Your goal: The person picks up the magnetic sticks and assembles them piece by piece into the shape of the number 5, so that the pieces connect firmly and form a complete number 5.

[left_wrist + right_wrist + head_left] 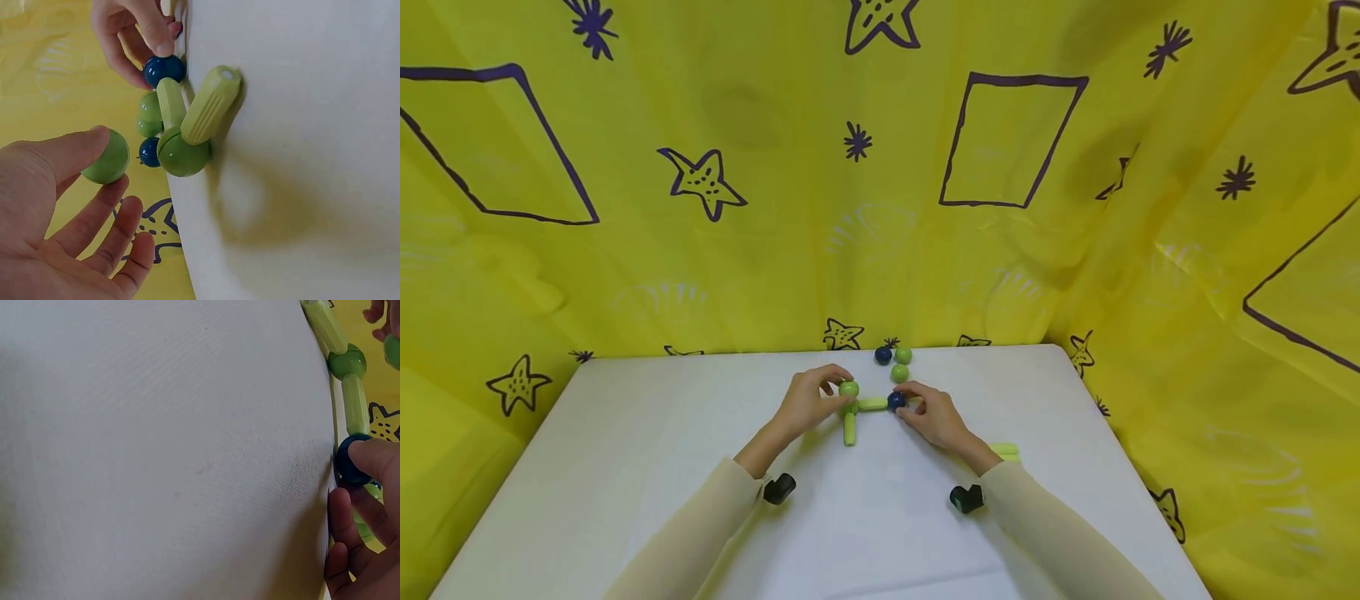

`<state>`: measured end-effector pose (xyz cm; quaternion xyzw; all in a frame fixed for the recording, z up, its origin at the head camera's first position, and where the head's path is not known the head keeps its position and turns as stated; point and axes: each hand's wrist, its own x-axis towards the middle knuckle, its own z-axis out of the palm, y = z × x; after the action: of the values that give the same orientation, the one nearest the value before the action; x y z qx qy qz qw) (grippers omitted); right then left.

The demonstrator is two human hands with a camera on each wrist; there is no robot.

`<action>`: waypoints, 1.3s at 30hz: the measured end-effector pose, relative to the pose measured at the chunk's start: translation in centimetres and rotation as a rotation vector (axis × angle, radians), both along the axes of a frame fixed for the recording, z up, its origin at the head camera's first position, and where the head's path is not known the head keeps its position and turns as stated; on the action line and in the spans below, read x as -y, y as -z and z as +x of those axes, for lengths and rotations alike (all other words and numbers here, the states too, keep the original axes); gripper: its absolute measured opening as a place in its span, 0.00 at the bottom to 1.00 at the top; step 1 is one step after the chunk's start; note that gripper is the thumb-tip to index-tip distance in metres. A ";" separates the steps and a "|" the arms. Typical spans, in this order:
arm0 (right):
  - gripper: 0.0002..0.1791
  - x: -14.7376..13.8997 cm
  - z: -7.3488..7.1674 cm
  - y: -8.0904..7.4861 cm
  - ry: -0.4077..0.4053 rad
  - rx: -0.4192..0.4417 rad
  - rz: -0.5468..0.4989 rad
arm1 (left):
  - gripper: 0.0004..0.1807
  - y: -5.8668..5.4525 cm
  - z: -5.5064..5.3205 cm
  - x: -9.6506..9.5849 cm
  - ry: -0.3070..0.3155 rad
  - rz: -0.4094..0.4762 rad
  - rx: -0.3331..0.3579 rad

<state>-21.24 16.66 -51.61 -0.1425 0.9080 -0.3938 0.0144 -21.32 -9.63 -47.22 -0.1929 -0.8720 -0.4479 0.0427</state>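
Observation:
My left hand pinches a glossy green ball between thumb and fingertip, its other fingers loosely spread. In the left wrist view that ball is apart from a second green ball, which joins two pale green ribbed rods at a corner. One rod points toward me; the other rod runs right to a dark blue ball. Thumb and fingers of my right hand grip this blue ball, which sits against the rod's end in the right wrist view.
Behind the right hand, near the table's back edge, lie a loose blue ball and two green balls. Pale green rods lie partly hidden by the right forearm. Yellow patterned cloth hangs around the white table.

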 end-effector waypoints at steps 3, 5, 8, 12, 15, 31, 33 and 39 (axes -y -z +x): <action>0.21 0.1 -0.1 -0.1 0.020 -0.003 0.000 | 0.13 0.3 0.8 0.4 0.013 -0.008 -0.007; 0.22 0.0 -0.2 -0.2 0.026 -0.008 0.000 | 0.13 0.4 1.3 0.6 0.025 -0.016 -0.005; 0.22 0.1 -0.4 -0.3 0.033 -0.003 0.007 | 0.14 0.7 1.9 0.9 0.046 -0.024 -0.009; 0.21 0.2 -0.5 -0.5 0.030 0.000 0.005 | 0.14 1.2 2.6 1.2 0.060 -0.029 -0.010; 0.21 0.2 -0.6 -0.6 0.028 -0.003 0.002 | 0.15 1.6 3.0 1.3 0.067 -0.033 0.006; 0.21 0.6 -0.8 -0.4 0.025 0.000 0.013 | 0.14 3.0 4.8 1.1 0.092 -0.056 0.139; 0.21 0.6 -0.7 -0.4 0.021 -0.003 0.014 | 0.14 3.1 4.9 1.1 0.092 -0.062 0.132; 0.22 0.7 -0.7 -0.5 0.033 0.011 0.026 | 0.14 3.3 5.0 1.4 0.086 -0.079 0.116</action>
<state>-21.95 15.93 -51.08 -0.1252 0.9151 -0.3831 0.0148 -16.28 -10.98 -50.52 -0.2055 -0.8810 -0.4248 -0.0347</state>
